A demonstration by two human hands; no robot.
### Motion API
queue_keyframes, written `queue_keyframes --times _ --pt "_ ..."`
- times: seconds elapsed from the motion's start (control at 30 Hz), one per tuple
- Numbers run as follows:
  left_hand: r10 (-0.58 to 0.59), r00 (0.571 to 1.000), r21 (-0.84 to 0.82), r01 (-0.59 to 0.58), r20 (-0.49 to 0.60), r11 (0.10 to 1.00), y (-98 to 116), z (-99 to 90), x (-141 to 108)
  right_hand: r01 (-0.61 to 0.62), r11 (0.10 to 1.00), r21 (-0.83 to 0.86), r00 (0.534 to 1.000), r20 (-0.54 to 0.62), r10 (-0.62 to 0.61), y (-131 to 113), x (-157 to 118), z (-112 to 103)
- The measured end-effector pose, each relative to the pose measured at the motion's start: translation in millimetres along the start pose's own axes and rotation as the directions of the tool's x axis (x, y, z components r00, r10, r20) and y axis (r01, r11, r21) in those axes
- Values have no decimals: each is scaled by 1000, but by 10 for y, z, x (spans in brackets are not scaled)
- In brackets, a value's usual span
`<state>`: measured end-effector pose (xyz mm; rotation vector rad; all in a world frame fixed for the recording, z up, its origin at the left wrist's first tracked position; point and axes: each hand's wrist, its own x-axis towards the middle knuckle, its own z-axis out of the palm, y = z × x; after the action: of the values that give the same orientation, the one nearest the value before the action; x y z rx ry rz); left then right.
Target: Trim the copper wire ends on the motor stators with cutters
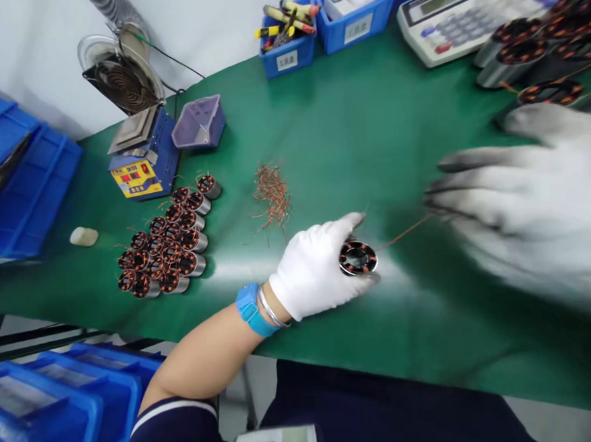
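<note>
My left hand [318,267], in a white glove, is wrapped round a motor stator [358,257] with copper windings, held upright at the table's middle. A thin copper wire [406,233] runs from the stator to the right. Its far end meets the dark fingertips of my right hand [529,193], also gloved and smeared by motion. Those fingers look pressed together on the wire, with the thumb apart. Behind the right hand stands a group of larger stators [548,92], partly hidden.
Several finished-looking stators [191,264] stand in rows at left. Wire scraps [272,194] lie in a heap. Around the back are a blue-and-yellow solder pot [145,173], a purple tray [198,123], blue bins [290,58] and a calculator [478,16]. A white cap-like piece [83,236] lies far left.
</note>
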<state>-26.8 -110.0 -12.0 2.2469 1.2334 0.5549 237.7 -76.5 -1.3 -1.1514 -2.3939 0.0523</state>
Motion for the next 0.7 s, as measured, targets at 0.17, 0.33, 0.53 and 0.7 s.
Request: queue_keyframes --times 0.17,0.33,0.53,0.7 --pt "144 989 -121 -147 -37 982 -92 32 23 218 975 -36 976 37 -216 -257 -17 54" --pt "91 994 -106 -97 -64 990 -114 66 29 128 992 -5 983 133 -126 -542 -68 416" --pt "-174 954 -226 230 243 946 -13 -224 25 -72 997 -11 964 254 72 -529 -116 429" --pt "-89 941 -569 270 325 776 -51 -620 55 -153 984 -96 943 284 175 -664 -23 309"
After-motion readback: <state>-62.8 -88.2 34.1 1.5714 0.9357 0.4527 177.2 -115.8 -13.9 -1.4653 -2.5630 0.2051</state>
